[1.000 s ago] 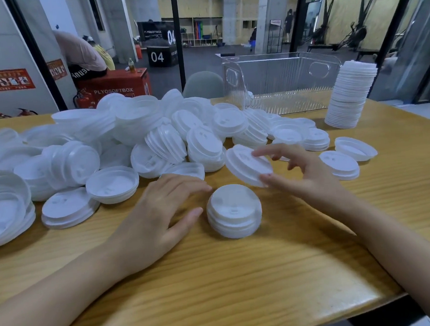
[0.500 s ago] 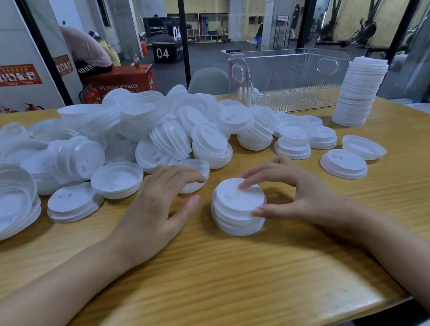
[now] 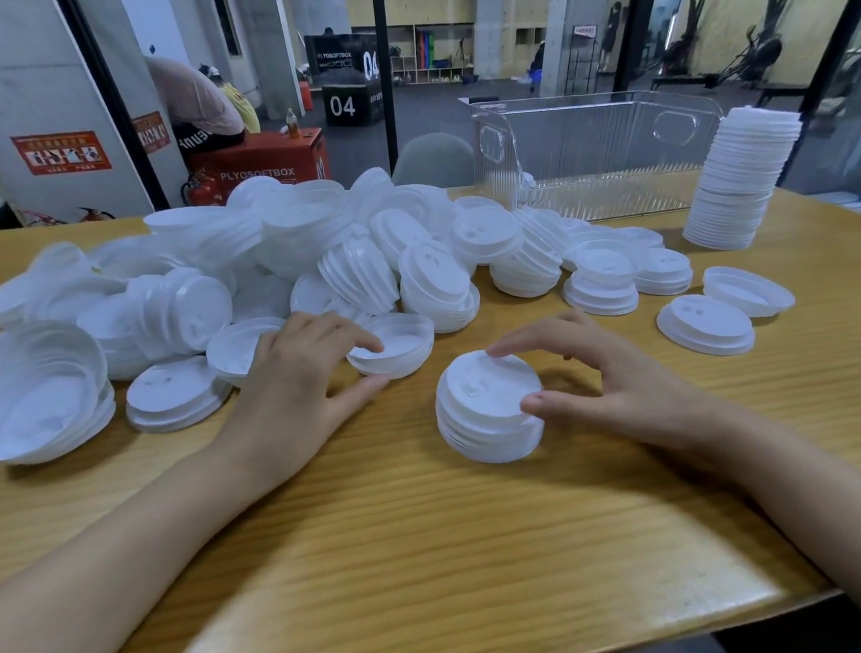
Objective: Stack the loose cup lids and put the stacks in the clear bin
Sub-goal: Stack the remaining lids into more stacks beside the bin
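Observation:
A short stack of white cup lids [image 3: 481, 404] stands on the wooden table [image 3: 436, 557] in front of me. My right hand [image 3: 624, 388] arches over it, pinching the top lid with forefinger on the far edge and thumb on the near right edge. My left hand [image 3: 304, 382] pinches the near rim of an upturned lid [image 3: 404, 344], forefinger inside, thumb against its outer wall. Behind lies a big pile of loose lids [image 3: 308, 243]. The clear bin [image 3: 611, 157] stands at the back right, with a tall lid stack [image 3: 741, 183] beside it.
Small stacks and single lids [image 3: 706, 325] lie to the right of my right hand. Upturned lids [image 3: 38, 403] sit at the far left. The table's near edge runs just below my forearms. A person sits on a red box [image 3: 261, 164] beyond the glass.
My right hand carried lids from the pile onto the short stack and stays on it. My left hand reached forward to the upturned lid.

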